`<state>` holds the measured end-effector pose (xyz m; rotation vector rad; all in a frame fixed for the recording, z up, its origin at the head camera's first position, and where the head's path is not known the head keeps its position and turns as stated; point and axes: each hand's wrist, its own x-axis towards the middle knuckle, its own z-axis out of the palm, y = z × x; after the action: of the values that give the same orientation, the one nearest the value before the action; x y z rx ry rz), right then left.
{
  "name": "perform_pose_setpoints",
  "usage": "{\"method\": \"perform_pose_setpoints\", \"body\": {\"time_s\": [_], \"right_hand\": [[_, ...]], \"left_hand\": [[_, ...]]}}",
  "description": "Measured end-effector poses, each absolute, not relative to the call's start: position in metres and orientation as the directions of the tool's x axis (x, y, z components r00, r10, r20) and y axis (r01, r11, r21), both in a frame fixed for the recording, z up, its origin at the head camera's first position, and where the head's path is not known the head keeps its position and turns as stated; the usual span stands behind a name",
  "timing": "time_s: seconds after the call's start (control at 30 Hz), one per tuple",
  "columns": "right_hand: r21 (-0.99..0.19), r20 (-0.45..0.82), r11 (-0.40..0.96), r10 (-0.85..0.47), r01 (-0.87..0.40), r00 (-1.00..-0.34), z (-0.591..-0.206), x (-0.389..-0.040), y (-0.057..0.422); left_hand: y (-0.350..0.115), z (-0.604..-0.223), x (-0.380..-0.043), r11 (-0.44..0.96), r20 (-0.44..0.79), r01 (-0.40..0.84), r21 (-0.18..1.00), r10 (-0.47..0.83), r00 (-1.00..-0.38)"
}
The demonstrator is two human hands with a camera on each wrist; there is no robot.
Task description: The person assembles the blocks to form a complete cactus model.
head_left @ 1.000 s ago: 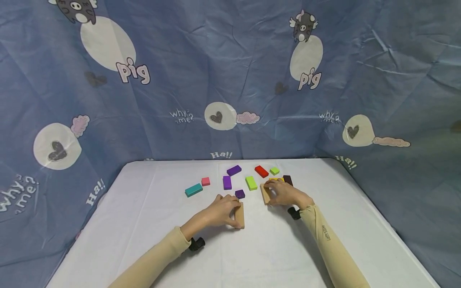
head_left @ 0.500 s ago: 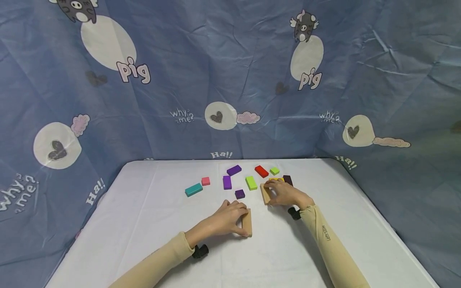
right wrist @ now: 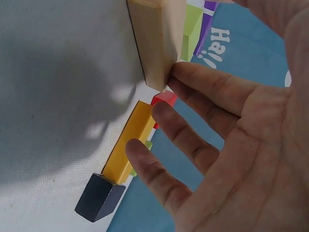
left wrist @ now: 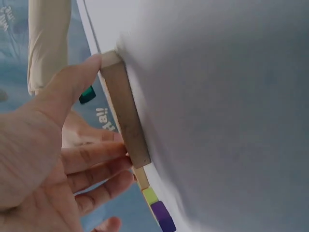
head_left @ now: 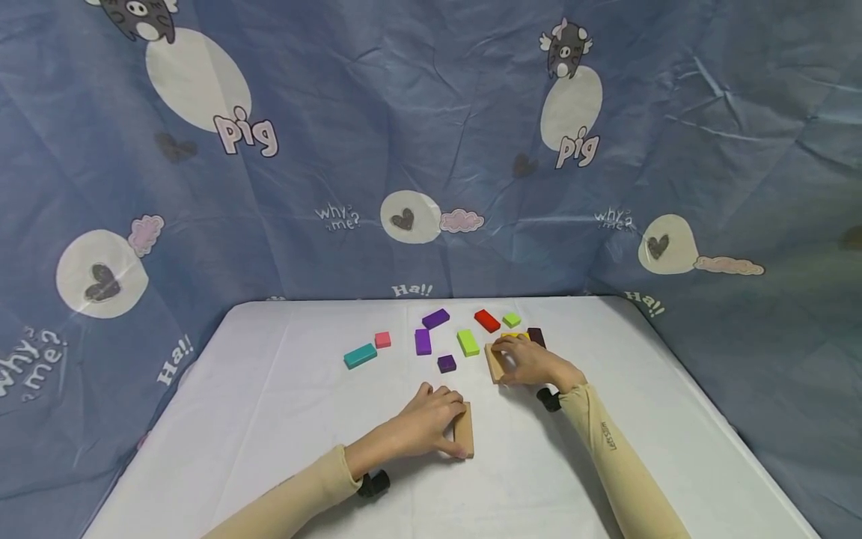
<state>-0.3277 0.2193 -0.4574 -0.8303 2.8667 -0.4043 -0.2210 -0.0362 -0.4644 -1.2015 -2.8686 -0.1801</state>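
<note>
My left hand [head_left: 426, 423] pinches a plain wooden block [head_left: 464, 430] by its two ends, thumb at the near end and fingers at the far one. In the left wrist view this wooden block [left wrist: 124, 111] stands out against the white cloth. Farther up and to the right, my right hand [head_left: 533, 362] holds a second wooden block [head_left: 494, 365] the same way. The right wrist view shows a fingertip against one end of that block [right wrist: 157, 43]; its other fingers reach out near a yellow block [right wrist: 128, 142] and a black block [right wrist: 99, 197]. The right thumb's contact is hidden there.
Coloured blocks lie scattered on the white cloth [head_left: 303, 419]: teal [head_left: 361, 356], pink [head_left: 382, 340], lime [head_left: 468, 343], red [head_left: 487, 321], a small green one [head_left: 512, 320], and purple ones, including a small dark one [head_left: 447, 364]. A blue printed curtain [head_left: 296, 172] hangs behind.
My left hand has drawn its wooden block nearer to me and slightly to the right. My right hand stays in place with its block.
</note>
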Motion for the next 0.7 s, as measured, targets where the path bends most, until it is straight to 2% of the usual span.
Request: {"method": "perform_pose_setpoints", "body": {"time_s": [0.7], "right_hand": [[-0.290, -0.055, 0.816, -0.536, -0.500, -0.843, -0.4593, -0.3297, 0.2197]], "left_hand": [[-0.0400, -0.4675, -0.2137, 0.691, 0.060, 0.712, 0.121, 0.711, -0.700]]}}
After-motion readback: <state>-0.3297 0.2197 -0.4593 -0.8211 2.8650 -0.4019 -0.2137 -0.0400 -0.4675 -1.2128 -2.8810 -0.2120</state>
